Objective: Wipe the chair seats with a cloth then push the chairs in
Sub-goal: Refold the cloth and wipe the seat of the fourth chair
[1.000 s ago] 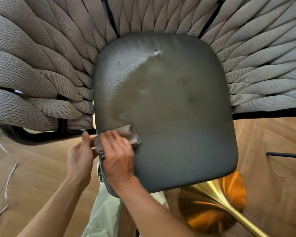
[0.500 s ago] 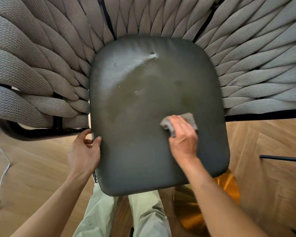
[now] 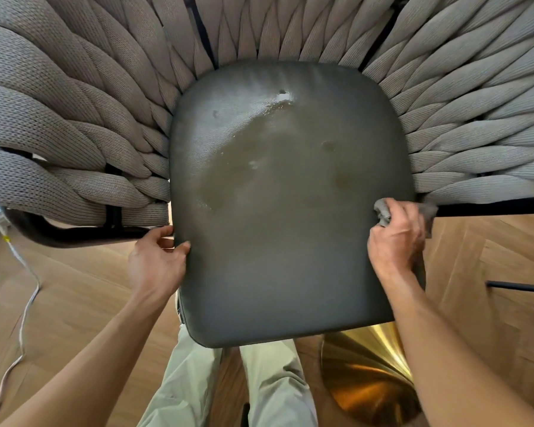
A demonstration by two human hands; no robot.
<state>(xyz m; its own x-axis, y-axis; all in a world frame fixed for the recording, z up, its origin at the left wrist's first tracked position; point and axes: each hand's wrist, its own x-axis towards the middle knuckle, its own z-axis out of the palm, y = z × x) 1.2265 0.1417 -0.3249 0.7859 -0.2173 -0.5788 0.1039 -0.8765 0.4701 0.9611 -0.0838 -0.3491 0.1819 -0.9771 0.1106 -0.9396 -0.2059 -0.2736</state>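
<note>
A dark grey leather chair seat (image 3: 284, 241) fills the middle of the view, with a damp sheen across its upper centre. Thick woven beige rope (image 3: 74, 118) forms the chair's back and arms around it. My right hand (image 3: 395, 241) grips a small grey cloth (image 3: 383, 212) at the seat's right edge; part of the cloth sticks out past the hand to the right. My left hand (image 3: 158, 260) holds the seat's left edge, thumb on top and fingers curled round the side.
Wooden herringbone floor (image 3: 59, 303) lies all around. A shiny brass flared base (image 3: 367, 371) stands under the seat's lower right. A white cable (image 3: 25, 291) runs down the floor at left. A thin black bar (image 3: 518, 287) shows at right. My legs in pale trousers (image 3: 228, 383) stand below the seat.
My right hand has swept the cloth from the seat's left front corner across to its right edge. My left hand has stayed on the left edge.
</note>
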